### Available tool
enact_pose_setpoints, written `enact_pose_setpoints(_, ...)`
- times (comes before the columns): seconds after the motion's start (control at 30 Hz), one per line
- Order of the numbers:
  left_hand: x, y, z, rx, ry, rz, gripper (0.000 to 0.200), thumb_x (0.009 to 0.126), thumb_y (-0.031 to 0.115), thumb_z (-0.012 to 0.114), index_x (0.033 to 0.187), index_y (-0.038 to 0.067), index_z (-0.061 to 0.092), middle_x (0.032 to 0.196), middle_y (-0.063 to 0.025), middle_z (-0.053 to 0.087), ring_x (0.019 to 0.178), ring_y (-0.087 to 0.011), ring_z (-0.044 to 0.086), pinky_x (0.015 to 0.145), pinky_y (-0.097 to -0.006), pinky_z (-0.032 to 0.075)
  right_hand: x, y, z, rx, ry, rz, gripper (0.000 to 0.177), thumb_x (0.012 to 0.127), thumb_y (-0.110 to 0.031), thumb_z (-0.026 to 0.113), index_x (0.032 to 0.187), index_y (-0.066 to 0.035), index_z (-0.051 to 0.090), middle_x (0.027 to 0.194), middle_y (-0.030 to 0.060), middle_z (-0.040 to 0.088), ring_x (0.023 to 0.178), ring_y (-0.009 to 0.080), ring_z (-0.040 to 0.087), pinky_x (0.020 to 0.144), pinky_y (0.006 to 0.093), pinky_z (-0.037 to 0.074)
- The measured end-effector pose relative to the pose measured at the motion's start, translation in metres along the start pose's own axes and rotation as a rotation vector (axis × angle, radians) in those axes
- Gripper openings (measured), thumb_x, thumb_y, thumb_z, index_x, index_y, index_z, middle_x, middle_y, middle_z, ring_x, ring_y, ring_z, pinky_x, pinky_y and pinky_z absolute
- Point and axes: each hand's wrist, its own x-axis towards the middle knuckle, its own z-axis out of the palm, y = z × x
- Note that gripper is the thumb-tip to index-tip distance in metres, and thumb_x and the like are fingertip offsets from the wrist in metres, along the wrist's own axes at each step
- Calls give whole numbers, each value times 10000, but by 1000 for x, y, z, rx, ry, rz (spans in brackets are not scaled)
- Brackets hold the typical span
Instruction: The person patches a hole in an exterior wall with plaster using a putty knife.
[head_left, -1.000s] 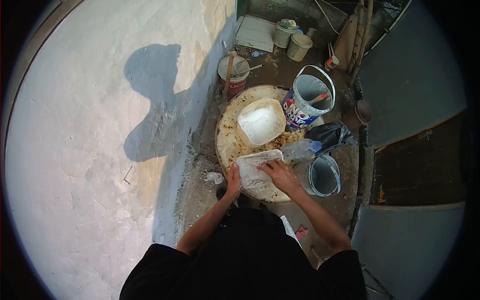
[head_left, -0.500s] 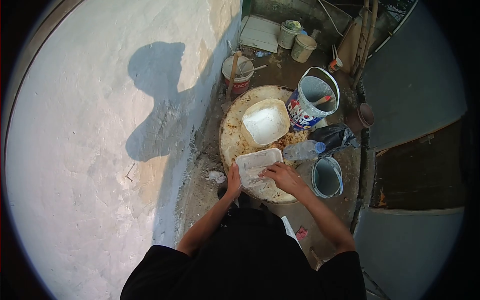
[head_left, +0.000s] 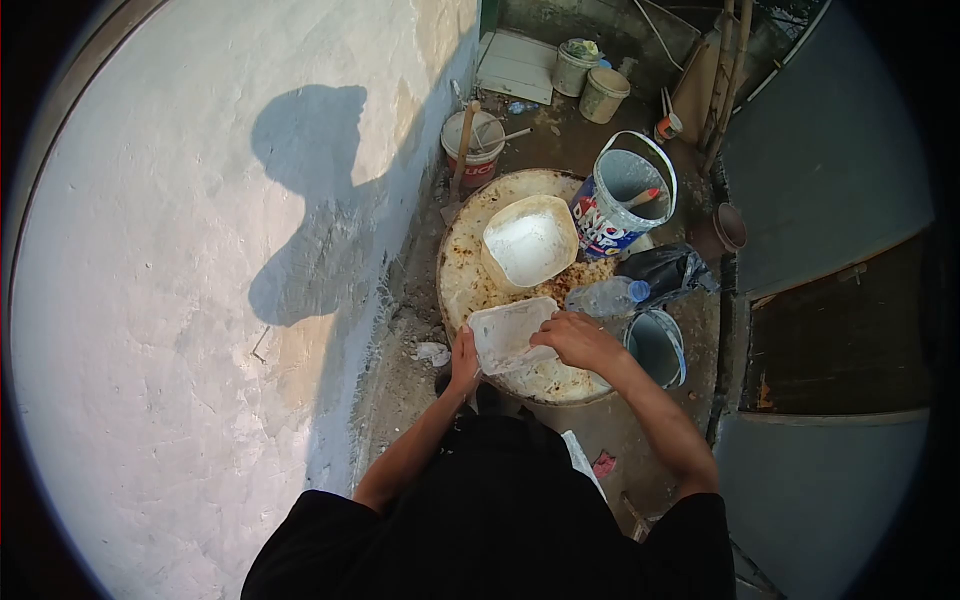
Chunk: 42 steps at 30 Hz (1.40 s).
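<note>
A shallow white plastic tub [head_left: 508,338], smeared inside with pale residue, is tilted over the near part of a round, stained tabletop [head_left: 460,270]. My left hand [head_left: 465,360] grips its left edge, thumb along the rim. At the right side of the tub, my right hand [head_left: 575,340] has its fingers curled over the inner wall; what they pinch, if anything, is hidden. Just beyond stands a cream-coloured tub [head_left: 497,262] holding white powder [head_left: 528,248]. A clear plastic bottle [head_left: 600,297] with a blue cap lies right of my right hand.
A large paint bucket [head_left: 600,215] with a red-tipped handle inside stands at the tabletop's right. Nearby are a black plastic bag [head_left: 665,275] and a grey bucket [head_left: 655,348]. A pail with sticks [head_left: 470,165] stands behind, beside the plastered wall [head_left: 200,400].
My right hand has shifted slightly right and up, from over the tub's inside to its right wall. My left hand keeps its hold on the tub.
</note>
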Motion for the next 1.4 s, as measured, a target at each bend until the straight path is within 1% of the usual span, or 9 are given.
enact_pose_setpoints(0.13,1,3,3,-4,18,-13,485,1053,388,309,1255,-13,493,1172,-111,598,1057,-185,594,940,-333,477,7,-5,5,-75,-87,14,309,771,11,593,1029,-143,667,962,52,663,1022,259,604,869,389,504)
enact_pose_setpoints(0.23,-3,8,10,-107,6,-30,478,1058,374,310,1235,-20,514,1113,-95,594,1010,-154,558,902,-296,450,13,-4,11,-78,-94,-28,253,855,-82,516,1042,-167,665,955,61,665,1027,256,610,897,393,489)
enact_pose_setpoints(0.33,-3,7,12,-116,49,-49,478,1057,377,311,1243,-20,503,1120,-100,589,1018,-159,560,906,-305,456,20,-11,10,-62,-116,-33,247,854,-84,519,1040,-160,663,954,64,665,1044,255,607,888,389,498)
enact_pose_setpoints(0.63,-4,12,9,-120,-17,-11,492,1051,396,310,1282,-6,472,1201,-124,581,1085,-208,582,958,-355,470,7,-7,17,81,113,44,346,795,22,543,1080,-132,665,971,71,675,994,278,616,862,406,504)
enact_pose_setpoints(0.83,-2,6,6,-7,28,-15,490,1059,374,300,1253,-30,496,1161,-115,580,1064,-172,543,943,-310,430,6,-7,16,22,-8,-27,295,782,11,555,1029,-110,663,957,86,673,982,285,619,856,399,505)
enact_pose_setpoints(0.93,-7,12,16,-129,43,-60,488,1060,374,300,1261,-29,487,1153,-111,577,1046,-168,543,937,-307,432,10,-14,21,24,-8,-48,270,782,5,559,1014,-91,658,963,94,671,982,292,618,850,397,507)
enact_pose_setpoints(1.03,-9,21,21,-218,50,-80,478,1059,374,306,1254,-26,480,1141,-106,573,1023,-162,539,925,-304,433,12,-20,28,51,78,26,292,780,15,551,1033,-85,657,987,102,667,1007,298,611,847,399,508)
enact_pose_setpoints(1.33,-1,3,8,95,16,58,466,1058,368,322,1226,-29,497,1122,-96,563,1032,-149,510,919,-297,416,23,-11,34,228,342,319,337,730,38,544,1021,-49,690,777,197,664,794,396,647,776,491,496)
enact_pose_setpoints(1.4,-2,0,11,38,43,45,459,1057,366,327,1221,-26,499,1111,-91,564,1023,-147,507,917,-294,413,26,-8,29,214,337,393,361,726,45,540,1040,-55,688,805,204,668,817,395,644,783,494,494)
